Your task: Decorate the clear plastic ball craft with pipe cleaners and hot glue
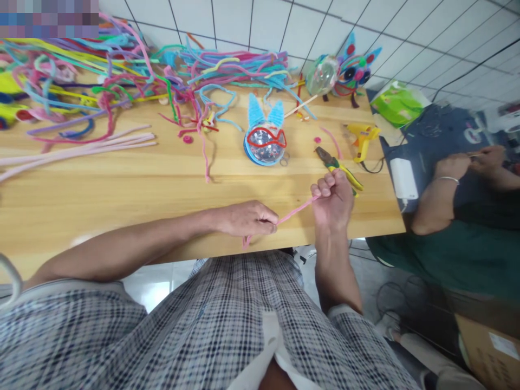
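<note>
A pink pipe cleaner (298, 211) is stretched between my two hands over the table's front edge. My left hand (252, 218) is closed on it, and a bent pink end hangs below the fingers. The other end is gripped in my right hand (333, 197), fingers curled with the palm side up. Beyond the hands sits a clear round ball (266, 146) with a blue rim, two blue ears and red glasses-shaped wire. Pliers (339, 167) with yellow-green handles lie just past my right hand.
Pipe cleaners (239, 67) pile along the back and left of the wooden table (162, 189). A yellow glue gun (363, 142), a white box (403, 179) and a decorated figure (354, 76) stand right. Another person's arm (439, 197) is at far right.
</note>
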A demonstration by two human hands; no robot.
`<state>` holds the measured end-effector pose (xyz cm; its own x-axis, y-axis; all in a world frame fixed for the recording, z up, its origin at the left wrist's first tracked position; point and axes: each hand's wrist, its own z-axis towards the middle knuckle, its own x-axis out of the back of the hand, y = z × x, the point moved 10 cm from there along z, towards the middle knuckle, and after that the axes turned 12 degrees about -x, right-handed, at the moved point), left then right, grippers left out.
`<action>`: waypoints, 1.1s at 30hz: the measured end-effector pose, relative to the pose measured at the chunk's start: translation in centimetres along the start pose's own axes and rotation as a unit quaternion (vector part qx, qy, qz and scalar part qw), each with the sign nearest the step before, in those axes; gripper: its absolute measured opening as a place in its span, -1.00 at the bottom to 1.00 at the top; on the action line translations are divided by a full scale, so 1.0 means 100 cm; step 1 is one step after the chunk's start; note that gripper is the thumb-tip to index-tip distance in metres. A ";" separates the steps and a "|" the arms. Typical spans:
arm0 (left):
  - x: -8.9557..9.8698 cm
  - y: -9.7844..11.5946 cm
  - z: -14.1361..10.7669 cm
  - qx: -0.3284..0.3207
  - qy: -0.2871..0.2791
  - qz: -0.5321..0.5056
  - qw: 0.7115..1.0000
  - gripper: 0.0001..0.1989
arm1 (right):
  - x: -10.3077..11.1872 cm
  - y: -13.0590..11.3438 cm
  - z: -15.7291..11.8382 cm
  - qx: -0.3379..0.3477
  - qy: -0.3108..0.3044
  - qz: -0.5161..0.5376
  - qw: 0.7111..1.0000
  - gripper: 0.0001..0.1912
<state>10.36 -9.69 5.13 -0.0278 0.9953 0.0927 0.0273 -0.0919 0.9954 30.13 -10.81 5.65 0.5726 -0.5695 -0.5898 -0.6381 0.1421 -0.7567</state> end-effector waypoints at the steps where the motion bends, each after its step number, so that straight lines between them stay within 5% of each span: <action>1: 0.000 0.001 0.000 -0.006 0.001 0.005 1.000 -0.70 | 0.000 0.001 0.000 0.001 0.010 -0.002 1.000 -0.73; 11: 0.012 -0.010 0.002 0.000 0.062 -0.063 0.996 -0.57 | -0.012 -0.014 -0.003 0.023 -0.052 -0.049 0.997 -0.74; 15: 0.007 -0.007 0.004 -0.009 0.038 -0.158 0.987 -0.55 | -0.036 0.021 -0.024 -0.045 -0.168 -0.190 0.966 -0.46; 19: 0.001 -0.004 0.003 -0.018 0.015 -0.221 0.975 -0.59 | -0.052 0.047 -0.042 -0.067 -0.241 -0.268 0.930 -0.65; 23: 0.001 -0.004 0.006 -0.041 0.030 -0.224 0.973 -0.67 | -0.048 0.045 -0.039 -0.037 -0.197 -0.277 0.940 -0.60; 27: 0.009 -0.005 0.008 -0.063 0.089 -0.225 0.968 -0.69 | -0.032 0.035 -0.034 0.007 -0.109 -0.284 0.953 -0.56; 33: 0.025 -0.007 0.005 -0.071 0.178 -0.180 0.965 -0.66 | -0.018 0.030 -0.034 0.013 -0.057 -0.216 0.975 -0.52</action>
<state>10.74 -7.14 4.65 -0.3516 0.8926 -0.2820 -0.1841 0.2295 0.9558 25.44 -12.09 5.45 0.8389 -0.4877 -0.2416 -0.3133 -0.0698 -0.9471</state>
